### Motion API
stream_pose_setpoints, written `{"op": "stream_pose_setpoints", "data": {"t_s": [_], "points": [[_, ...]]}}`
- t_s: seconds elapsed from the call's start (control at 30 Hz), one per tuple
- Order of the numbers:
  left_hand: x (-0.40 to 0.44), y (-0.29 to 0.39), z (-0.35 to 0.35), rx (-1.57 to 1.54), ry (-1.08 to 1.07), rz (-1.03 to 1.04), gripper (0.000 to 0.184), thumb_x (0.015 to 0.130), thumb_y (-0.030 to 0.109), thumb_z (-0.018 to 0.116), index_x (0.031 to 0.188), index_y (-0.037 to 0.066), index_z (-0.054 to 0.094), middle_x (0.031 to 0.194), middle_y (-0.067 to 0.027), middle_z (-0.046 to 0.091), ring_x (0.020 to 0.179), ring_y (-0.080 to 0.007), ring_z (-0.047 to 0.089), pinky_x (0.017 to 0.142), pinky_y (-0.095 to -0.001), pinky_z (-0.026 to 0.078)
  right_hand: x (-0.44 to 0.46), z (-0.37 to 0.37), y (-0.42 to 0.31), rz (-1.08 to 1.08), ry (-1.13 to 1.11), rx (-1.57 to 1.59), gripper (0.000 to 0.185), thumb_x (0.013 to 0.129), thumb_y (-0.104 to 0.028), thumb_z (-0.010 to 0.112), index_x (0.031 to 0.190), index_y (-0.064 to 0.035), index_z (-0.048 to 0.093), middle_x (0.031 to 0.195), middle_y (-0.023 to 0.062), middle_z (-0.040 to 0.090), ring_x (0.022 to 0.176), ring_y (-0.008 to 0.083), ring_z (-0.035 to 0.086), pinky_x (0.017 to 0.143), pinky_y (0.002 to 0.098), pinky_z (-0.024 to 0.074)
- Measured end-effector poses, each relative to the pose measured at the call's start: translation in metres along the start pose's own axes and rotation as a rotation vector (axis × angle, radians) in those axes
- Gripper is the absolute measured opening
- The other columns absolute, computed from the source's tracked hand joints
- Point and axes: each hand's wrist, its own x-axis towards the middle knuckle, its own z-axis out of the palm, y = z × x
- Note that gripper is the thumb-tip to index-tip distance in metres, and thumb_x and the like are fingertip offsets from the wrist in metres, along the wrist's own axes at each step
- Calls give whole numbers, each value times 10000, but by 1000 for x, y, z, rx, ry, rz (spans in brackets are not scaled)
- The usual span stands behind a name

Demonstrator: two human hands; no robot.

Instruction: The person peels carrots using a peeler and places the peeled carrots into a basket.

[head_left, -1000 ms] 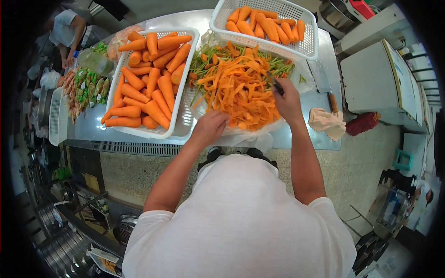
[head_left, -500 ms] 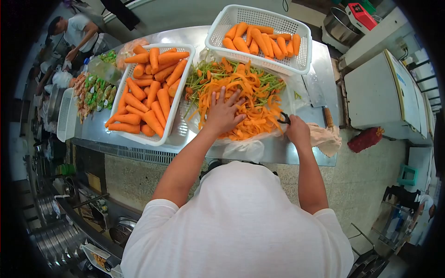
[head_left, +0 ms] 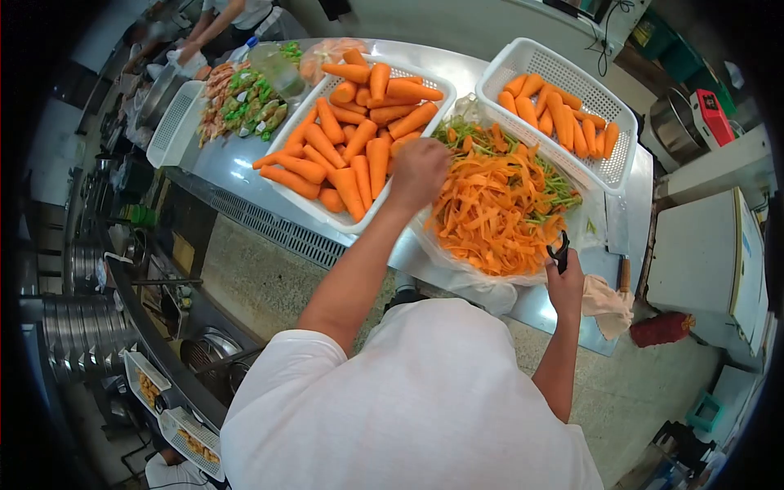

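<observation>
My left hand (head_left: 421,171) is over the right rim of the left white basket (head_left: 333,214), next to the whole carrots (head_left: 347,188) heaped in it. Its fingers are curled away from view and slightly blurred, so what they touch is hidden. A black peeler (head_left: 560,251) sticks up from my right hand (head_left: 565,282), which is closed around its handle. Between the hands lies a mound of orange carrot peelings (head_left: 498,216) with green stalks (head_left: 555,192) behind and beside it, on a clear plastic bag (head_left: 482,286).
A second white basket (head_left: 625,173) with fewer carrots stands at the back right. A cleaver (head_left: 618,229) and a cloth (head_left: 606,308) lie at the table's right end. Bagged vegetables (head_left: 249,102) are at the far left, near another person (head_left: 237,16).
My left hand has left the peelings and moved left to the carrot basket. My right hand still holds the peeler beside the heap. The camera view has turned, shifting the table rightward.
</observation>
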Motion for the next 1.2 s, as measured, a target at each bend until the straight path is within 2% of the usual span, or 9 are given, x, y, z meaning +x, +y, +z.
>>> {"op": "stream_pose_setpoints", "data": {"t_s": [0.07, 0.17, 0.33, 0.4, 0.5, 0.67, 0.87, 0.97, 1.2], "points": [[-5, -22, -42, 350, -59, -155, 236, 852, 223, 723, 987, 32, 697, 963, -159, 687, 958, -358, 651, 863, -469, 523, 1, 5, 2, -224, 54, 13, 232, 952, -175, 648, 1079, -2, 559, 796, 50, 566, 680, 158, 504, 629, 324, 436], [-23, -53, -101, 496, -337, -776, 424, 901, 414, 669, 1113, 51, 618, 1036, -206, 672, 1003, -404, 667, 848, -526, 540, -2, -5, 4, -36, -59, 175, 270, 923, -138, 668, 1124, 5, 559, 849, 49, 593, 720, 201, 542, 688, 361, 472], [-58, -62, -102, 606, -563, -847, 603, 901, 480, 663, 1296, 51, 507, 1131, -227, 653, 1018, -412, 674, 849, -518, 550, -7, -7, -23, 110, -93, 357, 224, 950, -109, 634, 1135, -1, 570, 916, 26, 596, 818, 139, 544, 756, 287, 467], [-61, -65, -99, 599, -525, -805, 655, 891, 471, 675, 1347, 47, 470, 1167, -236, 645, 1027, -407, 672, 862, -504, 551, 3, 8, -22, -80, -57, 420, 226, 946, -90, 629, 1148, -4, 578, 929, 24, 609, 837, 133, 557, 764, 275, 460], [-56, -68, -104, 445, -341, -628, 678, 873, 357, 727, 1388, 24, 438, 1202, -220, 631, 1086, -357, 663, 904, -450, 549, 17, 15, -25, -122, -93, 387, 272, 898, -49, 636, 1162, -6, 588, 961, 45, 614, 851, 147, 559, 788, 275, 458], [-38, -44, -88, -994, 193, -569, 553, 879, 89, 712, 1373, 50, 466, 1194, -126, 621, 1158, -228, 613, 955, -379, 537, 24, 17, -43, -273, -87, 409, 247, 886, -90, 598, 1112, 9, 619, 923, 65, 590, 821, 204, 558, 829, 301, 449], [-31, 31, -35, -1818, 44, -837, 464, 973, 267, 633, 1362, 77, 465, 1120, -73, 625, 1037, -203, 633, 825, -361, 564, 57, 28, -71, -363, -87, 308, 312, 973, -223, 534, 771, 4, 601, 746, 145, 569, 757, 303, 548, 742, 415, 411], [-35, 62, -9, -1904, -151, -1153, 444, 1018, 405, 561, 1339, 114, 463, 1052, -56, 611, 851, -182, 641, 648, -312, 556, 68, 29, -98, -275, -46, 236, 377, 993, -274, 538, 712, -26, 574, 666, 142, 542, 710, 318, 518, 715, 439, 371], [-39, 93, 10, -1365, -478, -996, 444, 1038, 516, 492, 1284, 148, 452, 892, -63, 611, 623, -135, 612, 474, -272, 509, 87, 30, -123, -790, 169, 28, 391, 953, -327, 615, 655, -75, 585, 613, 85, 543, 662, 313, 523, 704, 433, 382]]}}
